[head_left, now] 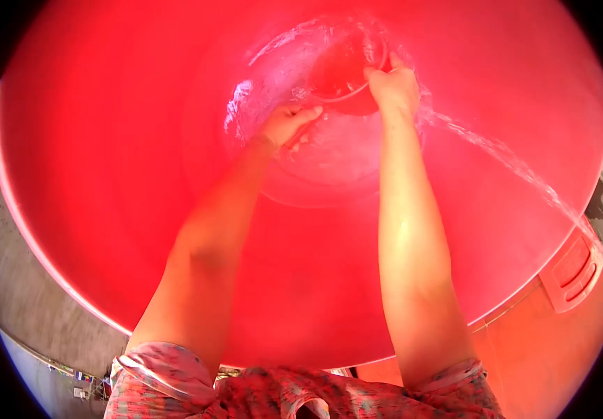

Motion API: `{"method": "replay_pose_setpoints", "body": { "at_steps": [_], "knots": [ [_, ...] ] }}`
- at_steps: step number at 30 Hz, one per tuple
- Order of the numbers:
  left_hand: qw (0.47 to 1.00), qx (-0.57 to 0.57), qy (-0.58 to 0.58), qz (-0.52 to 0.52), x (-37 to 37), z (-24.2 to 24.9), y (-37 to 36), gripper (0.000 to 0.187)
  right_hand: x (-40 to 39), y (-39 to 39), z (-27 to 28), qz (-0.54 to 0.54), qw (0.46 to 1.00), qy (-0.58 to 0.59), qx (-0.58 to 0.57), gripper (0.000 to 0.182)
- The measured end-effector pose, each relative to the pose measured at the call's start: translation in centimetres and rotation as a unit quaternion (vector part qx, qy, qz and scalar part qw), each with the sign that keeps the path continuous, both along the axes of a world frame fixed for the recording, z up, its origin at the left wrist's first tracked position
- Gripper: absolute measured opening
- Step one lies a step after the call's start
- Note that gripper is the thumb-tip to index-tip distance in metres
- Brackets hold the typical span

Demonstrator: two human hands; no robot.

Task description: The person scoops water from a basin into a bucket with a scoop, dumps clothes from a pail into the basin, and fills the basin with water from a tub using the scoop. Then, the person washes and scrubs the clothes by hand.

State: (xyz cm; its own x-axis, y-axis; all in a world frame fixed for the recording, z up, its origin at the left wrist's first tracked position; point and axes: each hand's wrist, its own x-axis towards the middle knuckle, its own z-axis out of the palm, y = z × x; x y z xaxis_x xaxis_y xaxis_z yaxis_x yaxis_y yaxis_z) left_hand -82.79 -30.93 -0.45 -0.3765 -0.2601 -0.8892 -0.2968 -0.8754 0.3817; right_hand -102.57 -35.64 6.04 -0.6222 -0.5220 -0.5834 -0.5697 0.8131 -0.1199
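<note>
The right hand (394, 85) is closed on the edge of a red bowl (347, 66), thumb over the pale rim at about 4 o'clock on it. The left hand (291, 126) sits just off the bowl at 7 to 8 o'clock, fingers curled in; I cannot tell whether it holds anything. The bowl lies low in the tub (106, 174), at about 1 o'clock from the middle, with clear water (336, 153) around it. Its tilt is hard to read through glare and ripples.

A one-sided grip on a wet rim probably lets the bowl twist, so a firm thumb and a level wrist would serve well; the left hand is near enough to steady the rim. Slow turns should splash less.

Outward from there, a thin stream (518, 167) stretches between the right wrist and the tub's edge, towards 4 o'clock, and takes up that side. The bare wall from 8 to 11 o'clock gives the most open room. Both forearms cross the near edge between 5 and 7 o'clock, so that edge limits elbow movement. Outside, a latch (574, 272) stands at 4 o'clock and grey ground (29, 230) shows at 8.
</note>
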Motion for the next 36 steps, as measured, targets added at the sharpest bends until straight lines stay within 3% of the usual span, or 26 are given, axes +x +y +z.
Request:
{"method": "replay_pose_setpoints", "body": {
  "at_steps": [2, 3, 4, 6, 7, 9, 10, 15, 18, 23, 25, 30, 34, 36],
  "knots": [
    [0.996, -0.082, -0.028, -0.024, 1.0, 1.1, -0.3, 0.04, -0.2, 1.8, -2.5, -0.14, 0.969, -0.144, -0.143, 0.066],
    [0.986, -0.143, -0.061, -0.066, 1.1, 2.7, -0.7, 0.045, -0.3, 3.4, -3.1, -0.247, 0.902, -0.256, -0.244, 0.064],
    [0.984, -0.148, -0.067, -0.069, 1.0, 2.8, -0.1, 0.045, -0.4, 4.6, -3.2, -0.25, 0.899, -0.262, -0.247, 0.064],
    [0.896, -0.4, -0.166, -0.093, 1.3, 3.1, 1.3, 0.051, -0.2, 6.6, -2.8, -0.41, 0.762, -0.402, -0.298, 0.062],
    [0.891, -0.408, -0.17, -0.099, 1.2, 5.0, 1.2, 0.051, -0.2, 6.8, -2.2, -0.426, 0.723, -0.436, -0.325, 0.061],
    [0.813, -0.417, -0.343, -0.216, 0.0, 8.7, 1.4, 0.063, -0.9, 7.0, -1.1, -0.416, 0.71, -0.459, -0.334, 0.062],
    [0.809, -0.425, -0.342, -0.219, -0.1, 10.2, 1.7, 0.063, -0.7, 7.0, 0.7, -0.404, 0.706, -0.472, -0.339, 0.062],
    [0.811, -0.456, -0.335, -0.147, 0.2, 17.9, 3.3, 0.057, 0.2, 6.9, 11.0, -0.372, 0.73, -0.439, -0.368, 0.062],
    [0.822, -0.481, -0.282, -0.113, -0.1, 22.8, 3.7, 0.053, -0.5, 7.7, 16.9, -0.328, 0.696, -0.461, -0.442, 0.062],
    [0.841, -0.488, -0.201, -0.119, 4.3, 33.1, 2.6, 0.05, 3.6, 7.9, 28.6, -0.279, 0.775, -0.357, -0.442, 0.061],
    [0.878, -0.45, -0.132, -0.096, 6.0, 36.6, 2.6, 0.048, 5.3, 8.0, 32.0, -0.257, 0.779, -0.334, -0.465, 0.061],
    [0.883, -0.455, -0.119, -0.013, 11.8, 41.7, 4.0, 0.045, 11.3, 6.7, 39.2, -0.167, 0.796, -0.304, -0.496, 0.061],
    [0.908, -0.406, -0.063, 0.083, 17.6, 43.5, 4.7, 0.039, 18.1, 3.9, 43.7, 0.003, 0.833, -0.283, -0.475, 0.06],
    [0.916, -0.363, 0.027, 0.166, 19.7, 43.4, 4.9, 0.035, 21.7, 2.1, 45.2, 0.096, 0.859, -0.245, -0.439, 0.058]
  ]
}}
